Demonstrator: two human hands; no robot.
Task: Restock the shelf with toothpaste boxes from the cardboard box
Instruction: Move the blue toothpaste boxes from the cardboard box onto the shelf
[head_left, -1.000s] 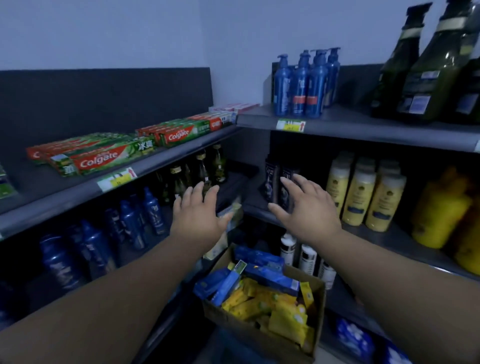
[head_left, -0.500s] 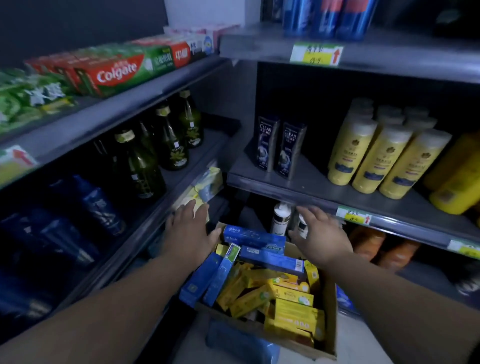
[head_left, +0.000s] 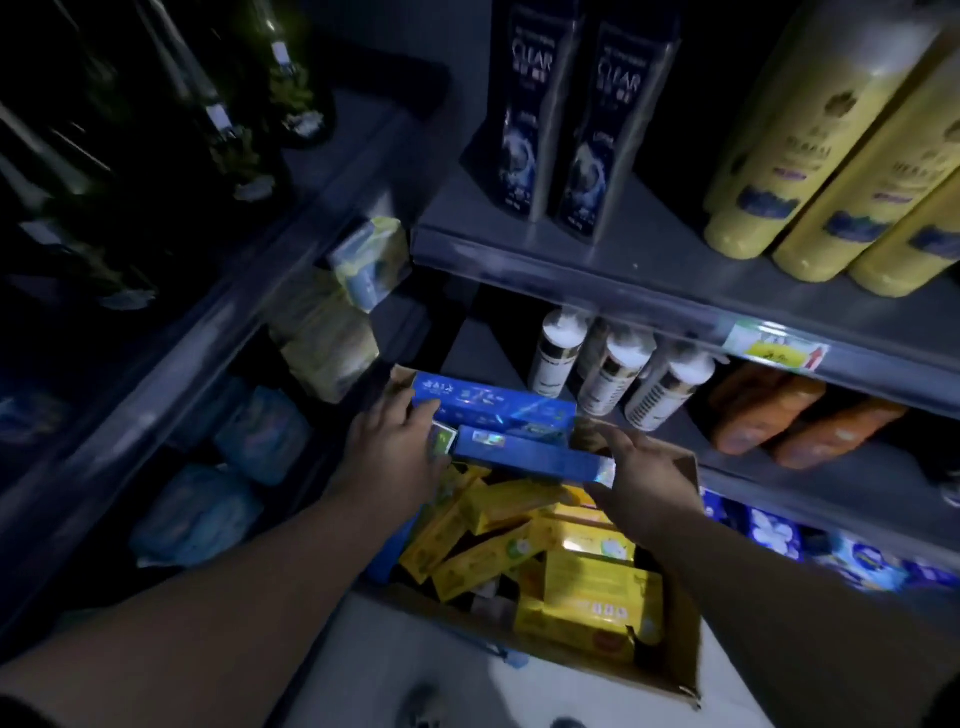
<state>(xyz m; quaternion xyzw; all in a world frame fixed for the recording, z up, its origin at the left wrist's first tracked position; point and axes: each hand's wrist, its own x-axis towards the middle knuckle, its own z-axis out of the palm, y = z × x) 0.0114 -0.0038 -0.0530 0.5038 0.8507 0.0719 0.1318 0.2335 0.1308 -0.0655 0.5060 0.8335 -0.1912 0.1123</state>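
An open cardboard box (head_left: 681, 652) on the floor holds several yellow toothpaste boxes (head_left: 571, 564) with two long blue toothpaste boxes lying across the top. My left hand (head_left: 395, 452) reaches in at the left ends of both, its fingers against the far blue box (head_left: 498, 405). My right hand (head_left: 647, 483) closes round the right end of the near blue box (head_left: 530, 457), thumb under it and fingers over it. Both blue boxes still lie on the pile.
Grey shelves meet in a corner above the box. On the right stand dark shampoo bottles (head_left: 571, 130), yellow bottles (head_left: 831, 171), white bottles (head_left: 613, 369) and orange bottles (head_left: 789, 415). Dark green bottles (head_left: 249, 119) and yellow-blue packs (head_left: 363, 260) fill the left shelves.
My view has dropped from the upper shelves to the cardboard box. Both hands have gone down from mid-air into the box and onto the ends of the blue toothpaste boxes.
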